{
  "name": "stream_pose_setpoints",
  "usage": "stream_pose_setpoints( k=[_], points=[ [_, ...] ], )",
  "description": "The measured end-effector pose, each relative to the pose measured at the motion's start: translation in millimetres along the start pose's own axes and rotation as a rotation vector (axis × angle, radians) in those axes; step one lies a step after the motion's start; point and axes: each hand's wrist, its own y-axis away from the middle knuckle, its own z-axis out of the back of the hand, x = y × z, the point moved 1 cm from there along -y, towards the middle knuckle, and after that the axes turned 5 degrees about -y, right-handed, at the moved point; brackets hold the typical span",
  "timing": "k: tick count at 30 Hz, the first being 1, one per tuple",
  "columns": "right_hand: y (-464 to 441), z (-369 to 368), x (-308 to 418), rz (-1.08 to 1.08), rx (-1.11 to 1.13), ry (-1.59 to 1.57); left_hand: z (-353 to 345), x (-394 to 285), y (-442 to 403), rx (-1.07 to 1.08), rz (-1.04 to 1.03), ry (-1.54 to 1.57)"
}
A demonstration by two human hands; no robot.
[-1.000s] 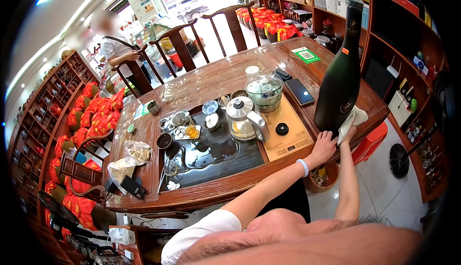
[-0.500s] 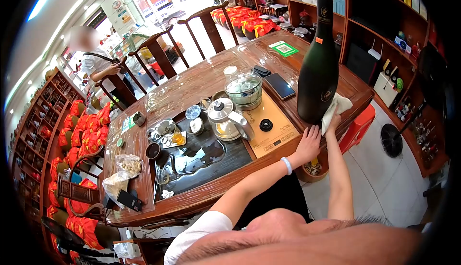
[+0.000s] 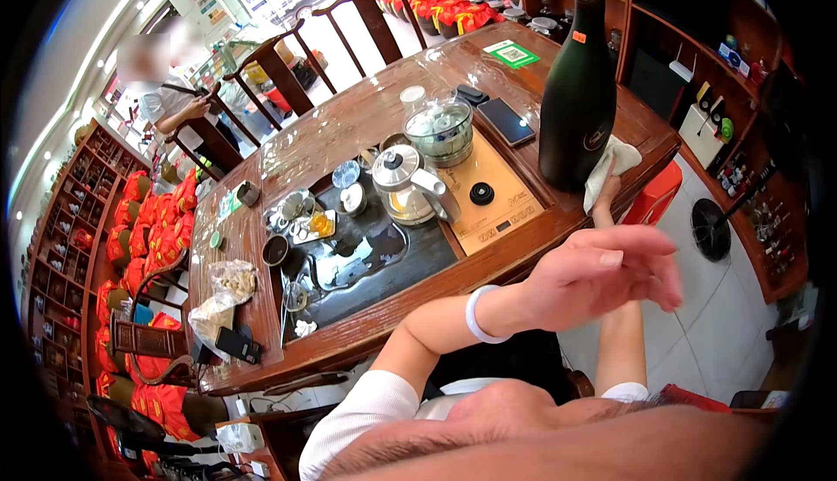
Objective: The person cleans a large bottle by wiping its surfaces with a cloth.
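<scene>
A large dark green bottle (image 3: 577,102) stands upright at the table's right end, its top cut off by the frame. My right hand (image 3: 608,192) grips a white cloth (image 3: 617,167) beside the bottle's lower right side; the cloth hides most of its fingers. My left hand (image 3: 602,274), with a pale bangle (image 3: 481,314) on the wrist, hovers in front of the table edge. It is open and holds nothing, its fingers loosely bent and pointing right. Part of my right forearm is hidden behind it.
A glass kettle (image 3: 408,186), a glass bowl (image 3: 438,131) and small cups stand on and around the black tea tray (image 3: 384,298). A phone (image 3: 506,122) lies left of the bottle. A red stool (image 3: 656,193) is beyond the table's right edge. A person (image 3: 179,106) stands across the table.
My left hand has left the table edge by the bottle's base and risen toward the camera. My right hand stays at the bottle with the cloth. The view has tilted slightly downward.
</scene>
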Motion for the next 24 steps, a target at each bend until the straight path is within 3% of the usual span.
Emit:
stream_pose_setpoints(
  k=[6,9,13,14,15,18,20,21,23,24],
  points=[
    [-10,-5,-10,-0.021,0.012,-0.022,-54,-10,-23,0.329,-0.013,0.081],
    [-8,1,-1,-0.009,-0.013,0.0,-70,-9,-20,0.316,-0.03,0.286],
    [-16,-3,-19,-0.015,0.002,0.052,-69,-1,-10,0.245,0.262,0.253],
    [-16,-6,-28,0.259,0.002,0.132,-67,16,-8,0.407,0.234,0.252],
    [-18,-5,-34,0.239,0.052,0.105,-65,35,-5,0.575,0.211,0.249],
    [-14,-5,-26,0.134,0.03,0.046,-50,73,21,0.776,0.478,0.31],
    [-12,-3,-21,0.092,0.007,0.041,-35,84,37,0.418,0.558,-0.154],
    [-11,-4,-18,0.083,-0.004,0.036,-25,91,36,0.329,0.267,-0.549],
    [-11,-7,-19,0.08,-0.011,0.04,26,117,40,0.449,0.157,-0.922],
    [-13,-9,-21,0.08,-0.013,0.044,37,125,46,0.435,0.245,-0.951]
  ],
)
